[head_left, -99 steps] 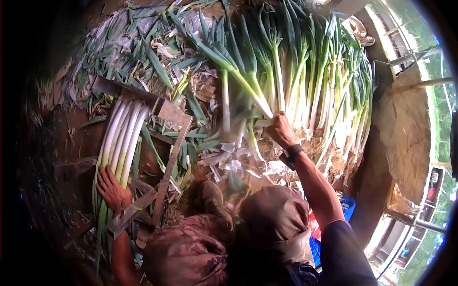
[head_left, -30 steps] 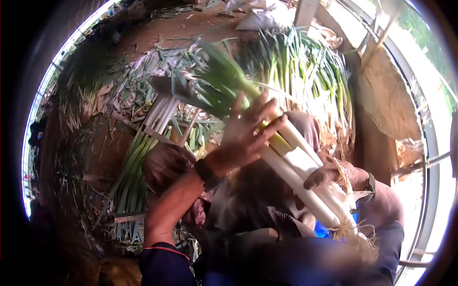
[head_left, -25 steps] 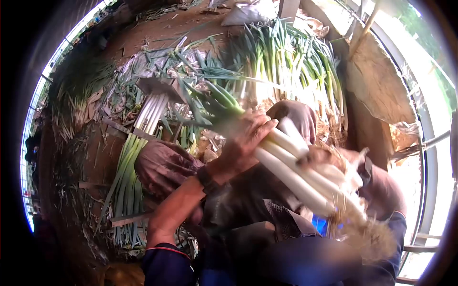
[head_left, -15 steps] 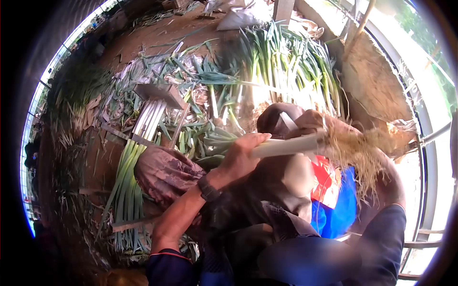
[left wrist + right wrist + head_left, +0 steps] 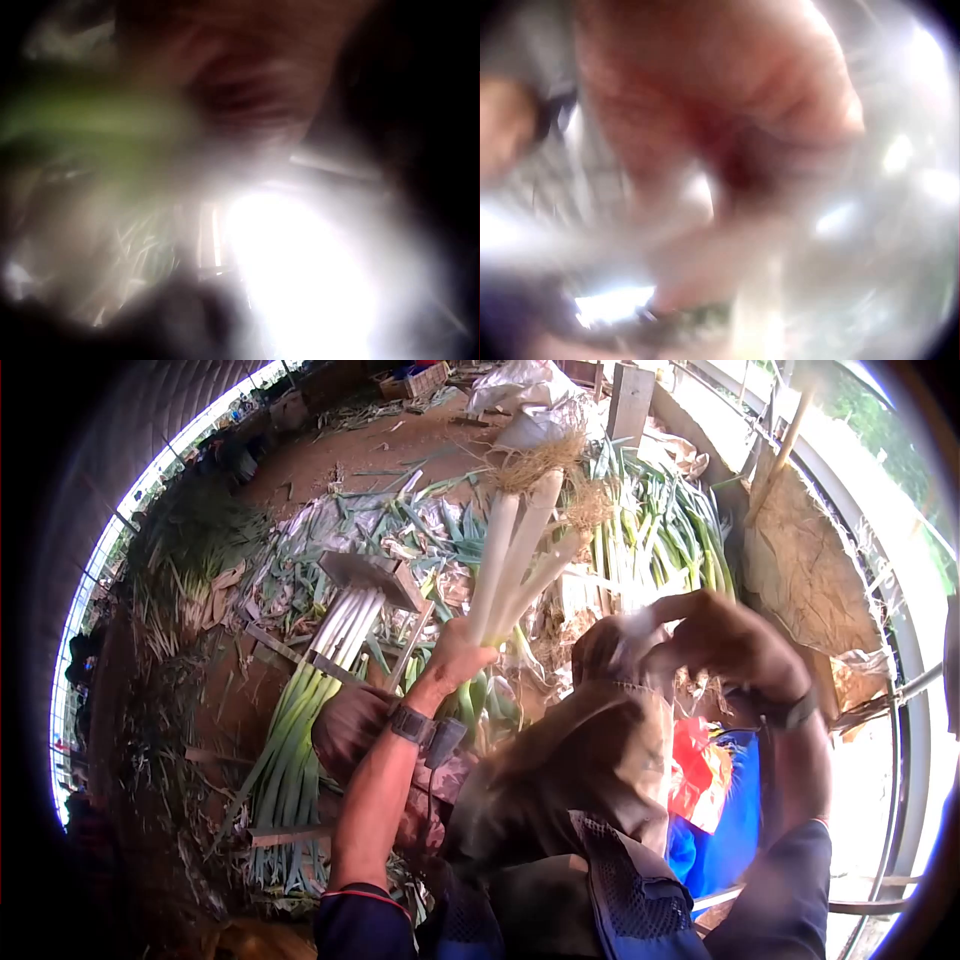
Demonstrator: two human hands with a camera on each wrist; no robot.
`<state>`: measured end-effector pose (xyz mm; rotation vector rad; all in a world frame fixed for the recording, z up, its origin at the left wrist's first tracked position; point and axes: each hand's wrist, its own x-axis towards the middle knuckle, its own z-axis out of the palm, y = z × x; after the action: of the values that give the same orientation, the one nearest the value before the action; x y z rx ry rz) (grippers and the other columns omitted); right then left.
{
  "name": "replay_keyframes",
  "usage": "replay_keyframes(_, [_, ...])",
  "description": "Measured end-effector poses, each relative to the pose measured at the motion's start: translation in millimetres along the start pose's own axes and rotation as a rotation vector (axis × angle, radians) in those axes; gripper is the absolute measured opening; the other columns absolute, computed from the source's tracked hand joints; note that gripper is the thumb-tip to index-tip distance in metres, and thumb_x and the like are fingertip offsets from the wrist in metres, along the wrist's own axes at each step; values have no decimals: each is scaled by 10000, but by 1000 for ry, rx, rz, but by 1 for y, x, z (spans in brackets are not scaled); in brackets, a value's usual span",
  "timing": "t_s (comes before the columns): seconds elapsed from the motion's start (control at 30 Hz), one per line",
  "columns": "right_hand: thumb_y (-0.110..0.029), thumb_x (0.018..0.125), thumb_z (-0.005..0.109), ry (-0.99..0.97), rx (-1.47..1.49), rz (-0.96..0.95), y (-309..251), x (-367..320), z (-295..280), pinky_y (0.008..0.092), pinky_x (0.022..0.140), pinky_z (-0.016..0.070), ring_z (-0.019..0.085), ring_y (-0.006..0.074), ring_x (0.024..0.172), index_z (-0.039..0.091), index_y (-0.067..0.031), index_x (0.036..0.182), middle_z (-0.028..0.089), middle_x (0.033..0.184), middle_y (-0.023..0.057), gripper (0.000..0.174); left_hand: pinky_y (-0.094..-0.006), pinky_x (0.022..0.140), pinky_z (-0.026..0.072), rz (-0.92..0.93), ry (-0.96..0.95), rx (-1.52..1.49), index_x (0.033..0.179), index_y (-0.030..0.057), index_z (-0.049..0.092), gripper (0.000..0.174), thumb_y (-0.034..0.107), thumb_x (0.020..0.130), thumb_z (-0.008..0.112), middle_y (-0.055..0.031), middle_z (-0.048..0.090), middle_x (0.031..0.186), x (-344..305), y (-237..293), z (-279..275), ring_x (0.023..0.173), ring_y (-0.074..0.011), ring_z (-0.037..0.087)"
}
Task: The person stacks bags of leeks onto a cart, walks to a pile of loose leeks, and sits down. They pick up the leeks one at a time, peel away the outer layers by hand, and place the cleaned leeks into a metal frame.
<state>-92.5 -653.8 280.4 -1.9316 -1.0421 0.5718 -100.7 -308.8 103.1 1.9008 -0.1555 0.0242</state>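
My left hand grips a few leeks around their pale green middles. Their white shanks point up and away, with shaggy tan roots at the far end; their green leaves hang below the hand. Over the right knee, my right hand is bent with thumb and fingers curled toward each other, apart from the leeks. A blurred pale strip shows at its fingertips. In the right wrist view, the curled fingers appear very blurred, and the left wrist view is mostly glare and blur.
A wooden rack on the left cradles trimmed leeks. More leeks lie in a row at the back right. Leaf scraps cover the ground. A blue and red bag lies by the right leg; a wooden post stands behind.
The left hand has reached from the rack to holding leeks, which have swung from roots toward the right arm to roots pointing away. The right hand has come off the leeks.
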Motion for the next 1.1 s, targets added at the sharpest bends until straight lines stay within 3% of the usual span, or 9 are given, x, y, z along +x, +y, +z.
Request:
replay_keyframes(0.1, [-452,891,667,283,46,267,-4,36,34,313,679,540,677,154,760,646,4,1150,540,1344,149,525,-267,717,519,-19,21,86,1011,46,740,323,-15,715,627,-39,731,925,-5,3,-3,830,-105,657])
replay_keyframes(0.3, [-349,933,634,281,66,287,-6,81,27,262,586,534,665,125,663,656,23,1122,701,828,104,417,-270,702,523,-8,57,133,1013,59,744,334,-25,715,620,-45,730,909,-12,1,5,821,-101,660])
replay_keyframes(0.53, [-315,958,552,464,1022,-340,-18,22,5,241,429,390,446,118,433,571,-47,923,574,647,34,271,-280,656,546,-84,76,-50,978,26,701,267,17,712,672,-75,706,862,-11,-5,-11,726,-165,668])
replay_keyframes(0.57, [-327,973,534,394,901,-488,-24,20,-6,218,415,393,484,125,421,584,-50,945,601,676,42,283,-277,644,541,-60,49,-86,1001,17,698,290,7,714,664,-74,709,887,-13,4,-15,725,-151,662])
replay_keyframes(0.67, [-364,977,539,380,-297,135,-11,30,-14,253,575,518,672,153,662,573,-1,1212,681,728,58,433,-287,681,559,-124,-19,-205,1019,10,694,322,-14,699,662,-87,712,937,-7,7,-21,798,-151,675])
replay_keyframes(0.77, [-182,868,728,300,-227,300,-32,49,9,313,805,532,651,185,918,454,-11,1388,633,1184,149,613,-291,725,575,-139,-202,-187,1060,-5,676,380,-41,682,651,-111,715,988,-13,31,-24,881,-165,685])
replay_keyframes(0.83, [-108,807,782,227,733,62,28,61,10,320,825,522,613,177,982,362,-38,1459,564,1288,151,779,-303,768,585,-235,-339,-295,1124,-20,636,466,-57,660,646,-131,712,1033,-19,42,-21,937,-184,686])
replay_keyframes(0.97, [-78,861,682,-241,-169,-267,10,73,-6,323,795,552,648,215,980,513,-17,1267,612,1157,169,444,-325,813,582,-247,-417,-239,1200,-20,585,567,-62,638,645,-145,700,1078,-19,45,-21,965,-203,686])
replay_keyframes(1.1, [-195,897,641,398,235,-658,14,32,-5,304,613,546,659,203,716,605,40,1116,664,988,155,324,-322,816,580,-183,-394,-230,1203,-15,590,570,-60,637,645,-142,708,1053,-18,48,-30,971,-201,686])
